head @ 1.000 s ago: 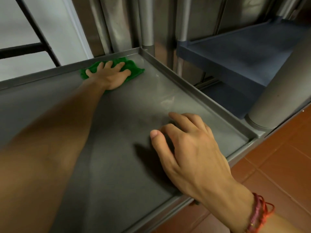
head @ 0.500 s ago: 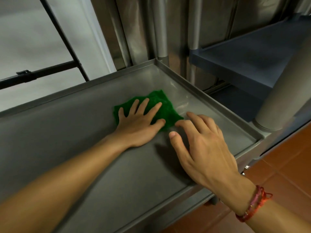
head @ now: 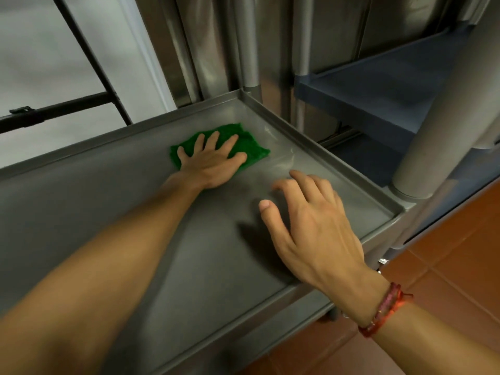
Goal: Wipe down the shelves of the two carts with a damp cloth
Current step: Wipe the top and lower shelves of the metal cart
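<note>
Currently the left hand (head: 213,163) presses flat, fingers spread, on the green cloth (head: 253,148) near the steel shelf's (head: 130,212) far right corner. The right hand (head: 311,226), holding nothing, seemingly braces on its fingertips. 1 risk: flat strokes could skip grime along the raised rim (head: 327,159).

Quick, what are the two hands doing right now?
Left hand: open, fingers spread flat, pressing the green cloth on the shelf.
Right hand: open, holding nothing.

The left hand (head: 211,163) lies flat, fingers spread, arm stretched forward; the right hand (head: 311,223) is palm-down, fingers loosely bent.
</note>
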`<state>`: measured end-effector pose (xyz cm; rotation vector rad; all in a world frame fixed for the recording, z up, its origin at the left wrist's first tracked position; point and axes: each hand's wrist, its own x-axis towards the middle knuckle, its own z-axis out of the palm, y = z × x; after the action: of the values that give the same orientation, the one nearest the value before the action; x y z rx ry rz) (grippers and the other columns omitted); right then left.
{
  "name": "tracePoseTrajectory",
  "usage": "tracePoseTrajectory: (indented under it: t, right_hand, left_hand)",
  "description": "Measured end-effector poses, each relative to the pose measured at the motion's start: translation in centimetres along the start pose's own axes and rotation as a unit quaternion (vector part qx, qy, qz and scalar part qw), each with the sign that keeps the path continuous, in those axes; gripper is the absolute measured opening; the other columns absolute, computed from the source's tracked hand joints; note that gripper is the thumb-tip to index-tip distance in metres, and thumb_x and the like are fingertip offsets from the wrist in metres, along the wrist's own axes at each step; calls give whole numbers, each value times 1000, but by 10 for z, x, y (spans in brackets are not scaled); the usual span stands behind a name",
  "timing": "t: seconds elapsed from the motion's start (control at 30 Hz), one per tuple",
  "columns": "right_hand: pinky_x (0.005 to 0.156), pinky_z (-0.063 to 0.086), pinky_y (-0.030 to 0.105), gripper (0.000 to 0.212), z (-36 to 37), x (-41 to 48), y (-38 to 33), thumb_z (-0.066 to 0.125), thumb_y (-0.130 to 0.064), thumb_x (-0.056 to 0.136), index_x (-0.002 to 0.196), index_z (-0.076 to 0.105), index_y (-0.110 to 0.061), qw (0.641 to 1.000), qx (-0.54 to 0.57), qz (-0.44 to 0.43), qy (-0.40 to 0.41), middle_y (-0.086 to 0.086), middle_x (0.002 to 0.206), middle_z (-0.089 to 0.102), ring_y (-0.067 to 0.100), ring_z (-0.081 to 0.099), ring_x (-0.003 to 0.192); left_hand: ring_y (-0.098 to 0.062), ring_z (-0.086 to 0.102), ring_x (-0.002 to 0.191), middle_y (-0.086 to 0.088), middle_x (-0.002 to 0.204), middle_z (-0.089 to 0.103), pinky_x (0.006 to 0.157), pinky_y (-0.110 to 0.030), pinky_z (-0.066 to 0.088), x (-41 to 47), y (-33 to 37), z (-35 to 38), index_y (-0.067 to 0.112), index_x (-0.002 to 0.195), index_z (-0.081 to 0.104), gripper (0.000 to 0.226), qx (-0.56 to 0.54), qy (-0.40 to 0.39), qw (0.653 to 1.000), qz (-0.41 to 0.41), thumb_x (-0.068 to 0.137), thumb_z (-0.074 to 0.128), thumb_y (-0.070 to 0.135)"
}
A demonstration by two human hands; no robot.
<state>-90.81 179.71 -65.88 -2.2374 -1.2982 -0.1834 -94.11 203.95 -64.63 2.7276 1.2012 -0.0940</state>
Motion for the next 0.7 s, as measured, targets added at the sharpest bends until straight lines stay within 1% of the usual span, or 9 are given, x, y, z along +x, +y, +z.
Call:
tracePoseTrajectory:
  t: [0.2,0.27,0.4,0.53,0.6,0.7]
  right_hand:
    - [107,38,50,49,0,0,0,31,-55,100,124,56,-21,1000,15,-4,15,8,136,54,29,44,129]
    - [107,38,50,49,0,0,1,32,-55,100,125,56,-20,999,24,-5,25,8,136,54,28,44,130]
    - [107,38,51,49,0,0,2,31,-55,100,126,56,-21,998,42,-3,35,6,135,54,27,43,130]
    - [108,37,47,50,-3,0,2,30,-56,99,125,56,-22,997,72,2,40,2,133,55,23,44,128]
    - [107,37,45,51,-4,0,2,30,-59,98,125,57,-23,995,88,2,41,-1,131,56,20,45,126]
    - [107,37,44,56,-6,2,2,28,-64,95,123,57,-26,991,135,0,15,-5,128,58,17,46,123]
  left_hand:
    - [-22,-13,152,7,166,-8,116,-64,-9,-41,14,7,52,152,1,62,-4,-10,1000,20,95,22,65]
    - [-21,-15,151,8,166,-11,116,-63,-8,-61,20,11,54,151,0,61,3,-15,999,38,96,22,64]
    - [-24,-19,150,6,165,-16,116,-65,-6,-106,31,16,52,151,-7,62,38,-32,995,83,97,20,63]
    - [-22,-26,148,8,163,-23,115,-65,-12,-151,50,23,53,148,-19,67,40,-38,990,126,97,25,55]
    - [-20,-30,146,11,162,-26,114,-64,-15,-164,55,24,53,148,-20,68,31,-45,988,143,98,27,51]
    - [-19,-31,146,13,161,-26,114,-63,-16,-167,55,23,54,148,-17,64,12,-44,988,145,98,24,56]
